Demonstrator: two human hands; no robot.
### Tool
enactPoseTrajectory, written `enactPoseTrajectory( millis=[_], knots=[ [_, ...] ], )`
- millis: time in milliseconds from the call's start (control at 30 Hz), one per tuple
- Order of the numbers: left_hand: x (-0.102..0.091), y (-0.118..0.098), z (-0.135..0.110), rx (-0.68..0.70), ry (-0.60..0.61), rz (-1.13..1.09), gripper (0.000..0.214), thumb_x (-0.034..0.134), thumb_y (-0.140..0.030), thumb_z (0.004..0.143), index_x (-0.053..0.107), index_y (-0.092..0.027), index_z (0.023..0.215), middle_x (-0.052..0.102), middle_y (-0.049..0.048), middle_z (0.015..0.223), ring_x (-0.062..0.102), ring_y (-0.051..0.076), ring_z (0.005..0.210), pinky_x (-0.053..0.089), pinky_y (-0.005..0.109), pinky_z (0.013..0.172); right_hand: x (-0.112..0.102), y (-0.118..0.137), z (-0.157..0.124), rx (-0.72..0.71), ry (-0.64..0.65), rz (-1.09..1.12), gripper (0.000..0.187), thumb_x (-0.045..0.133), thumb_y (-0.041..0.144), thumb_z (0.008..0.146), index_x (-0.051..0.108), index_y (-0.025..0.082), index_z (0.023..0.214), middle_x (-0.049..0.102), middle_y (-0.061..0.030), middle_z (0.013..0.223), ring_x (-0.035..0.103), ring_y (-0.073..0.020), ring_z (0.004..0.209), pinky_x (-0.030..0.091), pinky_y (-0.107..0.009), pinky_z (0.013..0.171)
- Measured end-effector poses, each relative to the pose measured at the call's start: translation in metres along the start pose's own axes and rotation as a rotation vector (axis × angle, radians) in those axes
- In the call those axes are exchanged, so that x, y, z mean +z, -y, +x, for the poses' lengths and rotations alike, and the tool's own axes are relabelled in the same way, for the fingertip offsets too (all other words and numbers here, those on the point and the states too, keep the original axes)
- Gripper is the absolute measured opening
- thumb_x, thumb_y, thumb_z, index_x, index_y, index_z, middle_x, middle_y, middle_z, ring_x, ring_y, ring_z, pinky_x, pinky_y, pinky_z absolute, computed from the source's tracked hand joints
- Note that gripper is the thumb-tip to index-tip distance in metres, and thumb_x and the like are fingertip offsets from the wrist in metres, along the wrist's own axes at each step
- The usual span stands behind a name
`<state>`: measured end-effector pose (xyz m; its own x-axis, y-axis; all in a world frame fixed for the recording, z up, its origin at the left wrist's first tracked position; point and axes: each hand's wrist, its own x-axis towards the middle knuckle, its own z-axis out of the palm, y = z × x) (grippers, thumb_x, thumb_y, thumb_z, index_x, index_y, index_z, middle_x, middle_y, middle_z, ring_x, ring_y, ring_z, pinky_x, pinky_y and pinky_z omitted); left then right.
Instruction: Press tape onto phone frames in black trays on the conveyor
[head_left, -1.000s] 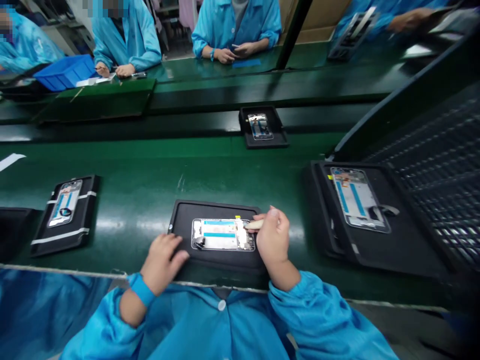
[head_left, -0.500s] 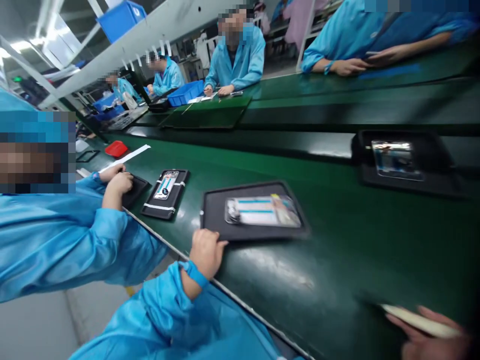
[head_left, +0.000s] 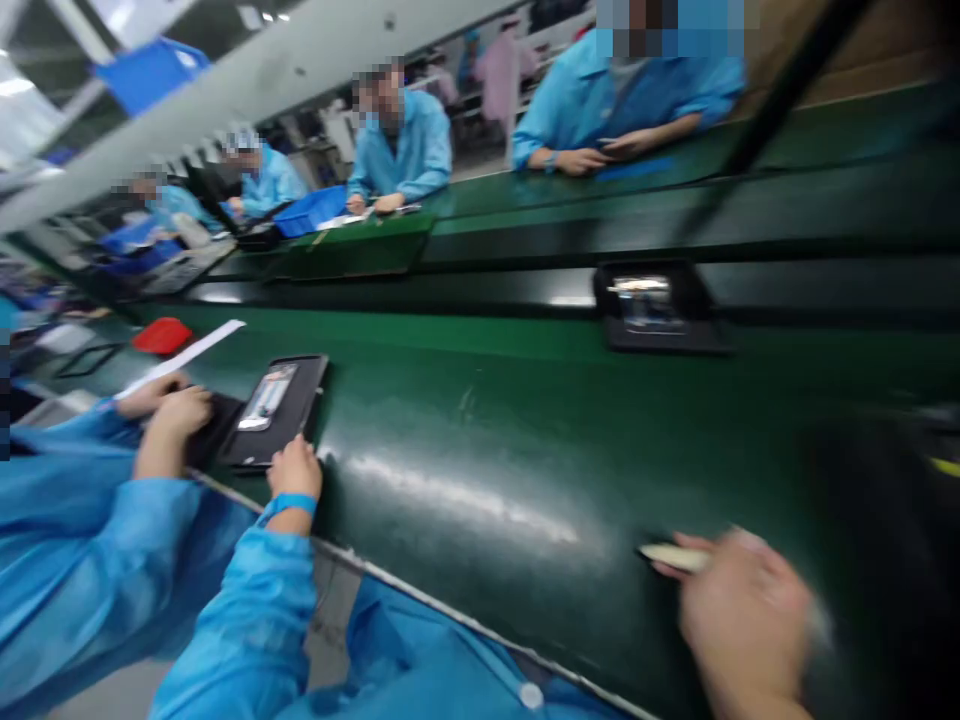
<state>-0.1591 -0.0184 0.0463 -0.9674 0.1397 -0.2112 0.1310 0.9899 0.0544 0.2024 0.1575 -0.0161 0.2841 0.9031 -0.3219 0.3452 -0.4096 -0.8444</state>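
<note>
My left hand (head_left: 294, 478), with a blue wristband, rests at the near edge of the green belt (head_left: 465, 480). It holds nothing and lies just by the corner of a black tray (head_left: 306, 410) bearing a phone frame (head_left: 264, 398). A co-worker's hands (head_left: 169, 415) sit at that tray's left side. Far right, my blurred right hand (head_left: 739, 610) grips a cream-coloured stick (head_left: 675, 558). Next to it, a dark blurred shape (head_left: 877, 520) with a yellow mark appears to be my work tray; its phone frame is out of sight.
A strip of bare belt runs between my hands. Beyond them stand a tray with a phone (head_left: 652, 305), a red tray (head_left: 161, 335), a white strip (head_left: 180, 358), blue crates (head_left: 307, 212) and seated co-workers in blue coats (head_left: 397, 150).
My head has turned left and tilted. The black tray with the phone frame has shifted right, to the frame's edge. My right hand stays with the stick, and my left hand has stayed at the belt edge.
</note>
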Motion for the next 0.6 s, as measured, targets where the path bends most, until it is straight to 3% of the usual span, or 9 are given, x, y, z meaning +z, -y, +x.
enactPoseTrajectory(
  millis=[33, 67, 267, 333, 400, 500, 600],
  knots=[
    [0.007, -0.004, -0.01, 0.013, -0.009, 0.017, 0.055, 0.017, -0.035, 0.078, 0.025, -0.025, 0.131, 0.023, 0.0015, 0.127, 0.016, 0.017, 0.128, 0.013, 0.046, 0.108, 0.0, 0.007, -0.005, 0.028, 0.065, -0.011, 0.031, 0.037, 0.039, 0.078, 0.055, 0.014, 0.07, 0.056, -0.0084, 0.061, 0.048, -0.0112, 0.047, 0.037, -0.026, 0.051],
    [0.015, -0.01, -0.021, 0.05, -0.008, 0.052, 0.054, 0.017, -0.039, 0.078, 0.027, -0.027, 0.13, 0.021, -0.002, 0.129, 0.014, 0.016, 0.128, 0.009, 0.047, 0.11, 0.001, 0.012, -0.008, 0.056, 0.05, 0.028, 0.032, 0.037, 0.04, 0.079, 0.052, 0.012, 0.076, 0.057, -0.007, 0.064, 0.049, -0.0111, 0.049, 0.038, -0.025, 0.053],
    [0.065, -0.06, -0.077, 0.53, 0.334, 0.15, 0.047, 0.022, -0.052, 0.075, 0.038, -0.038, 0.117, 0.024, -0.0137, 0.126, 0.01, 0.009, 0.127, -0.002, 0.037, 0.119, 0.023, 0.013, 0.014, 0.185, 0.247, 0.067, 0.051, 0.038, 0.05, 0.081, 0.043, 0.013, 0.116, 0.058, -0.004, 0.077, 0.055, -0.01, 0.065, 0.043, -0.018, 0.059],
    [0.073, -0.078, -0.088, 0.535, 0.355, 0.122, 0.048, 0.021, -0.054, 0.075, 0.037, -0.041, 0.117, 0.021, -0.0132, 0.128, 0.01, 0.009, 0.127, -0.002, 0.039, 0.117, 0.028, 0.018, 0.026, 0.146, 0.326, -0.038, 0.054, 0.03, 0.05, 0.084, 0.039, 0.014, 0.123, 0.058, -0.0061, 0.088, 0.057, -0.0108, 0.069, 0.045, -0.02, 0.06],
    [0.075, -0.092, -0.094, 0.483, 0.326, 0.099, 0.049, 0.02, -0.055, 0.074, 0.037, -0.041, 0.118, 0.019, -0.0123, 0.129, 0.011, 0.011, 0.125, -0.002, 0.044, 0.114, 0.032, 0.029, 0.04, 0.014, 0.358, -0.262, 0.051, 0.027, 0.045, 0.087, 0.041, 0.014, 0.124, 0.055, -0.0076, 0.104, 0.057, -0.0122, 0.084, 0.046, -0.023, 0.074],
    [0.077, -0.101, -0.096, 0.435, 0.258, 0.103, 0.052, 0.019, -0.055, 0.073, 0.037, -0.038, 0.119, 0.02, -0.011, 0.128, 0.013, 0.01, 0.122, -0.002, 0.046, 0.113, 0.039, 0.05, 0.066, -0.197, 0.311, -0.543, 0.043, 0.031, 0.033, 0.088, 0.049, 0.01, 0.119, 0.049, -0.0088, 0.117, 0.044, -0.0169, 0.111, 0.032, -0.026, 0.098],
    [0.082, -0.101, -0.095, 0.419, 0.227, 0.121, 0.052, 0.019, -0.055, 0.073, 0.036, -0.038, 0.119, 0.02, -0.0113, 0.128, 0.013, 0.008, 0.121, -0.003, 0.045, 0.114, 0.05, 0.071, 0.098, -0.253, 0.225, -0.689, 0.043, 0.034, 0.031, 0.088, 0.049, 0.009, 0.121, 0.048, -0.0127, 0.117, 0.039, -0.0245, 0.115, 0.028, -0.036, 0.099]
  ],
)
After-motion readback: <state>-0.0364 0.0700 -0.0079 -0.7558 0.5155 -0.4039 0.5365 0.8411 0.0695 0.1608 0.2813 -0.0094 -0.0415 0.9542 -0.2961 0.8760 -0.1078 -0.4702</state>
